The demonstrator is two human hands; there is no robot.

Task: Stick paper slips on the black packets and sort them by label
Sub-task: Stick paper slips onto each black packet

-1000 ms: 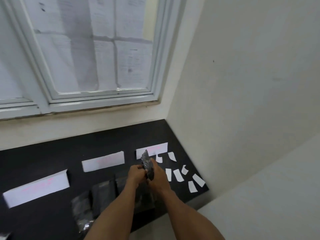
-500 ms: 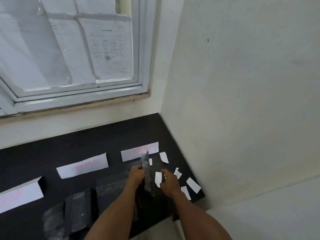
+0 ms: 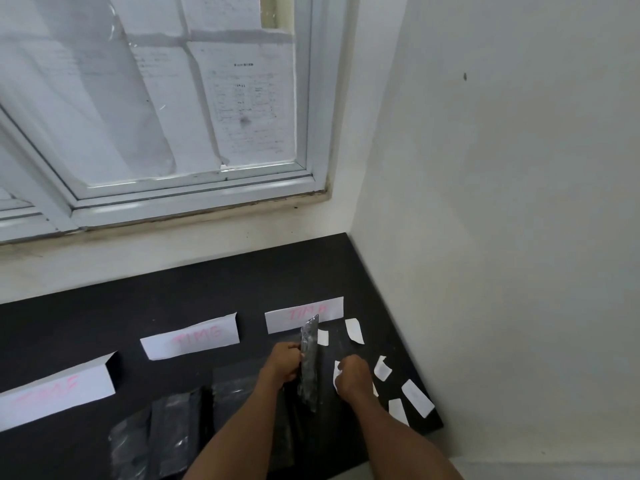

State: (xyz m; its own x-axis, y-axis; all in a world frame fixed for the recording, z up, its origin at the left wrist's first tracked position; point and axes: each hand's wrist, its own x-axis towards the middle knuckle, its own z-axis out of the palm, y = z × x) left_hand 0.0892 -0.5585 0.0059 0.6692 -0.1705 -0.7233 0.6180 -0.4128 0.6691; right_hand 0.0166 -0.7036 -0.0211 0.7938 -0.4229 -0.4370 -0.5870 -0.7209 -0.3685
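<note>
Slip's in hand now, about to go on the packet

The black packet (image 3: pixel 309 362) stands on edge over the dark table (image 3: pixel 214 282), pinched at its side by my left hand (image 3: pixel 282 365). A second ago both hands were on it; now my right hand (image 3: pixel 351 377) has come off and closed on a paper slip (image 3: pixel 336 374) just beside it, so sticking looks next. Loose slips (image 3: pixel 417 398) lie to the right, label strips (image 3: pixel 190 337) behind, more packets (image 3: pixel 169 434) left.

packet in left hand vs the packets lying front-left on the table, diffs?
The held packet stands on edge, gripped by the left hand; the loose packets lie flat, untouched. The held packet is alone; the loose packets overlap. The right hand brings a paper slip beside the held one. All are black, glossy and unlabelled.
</note>
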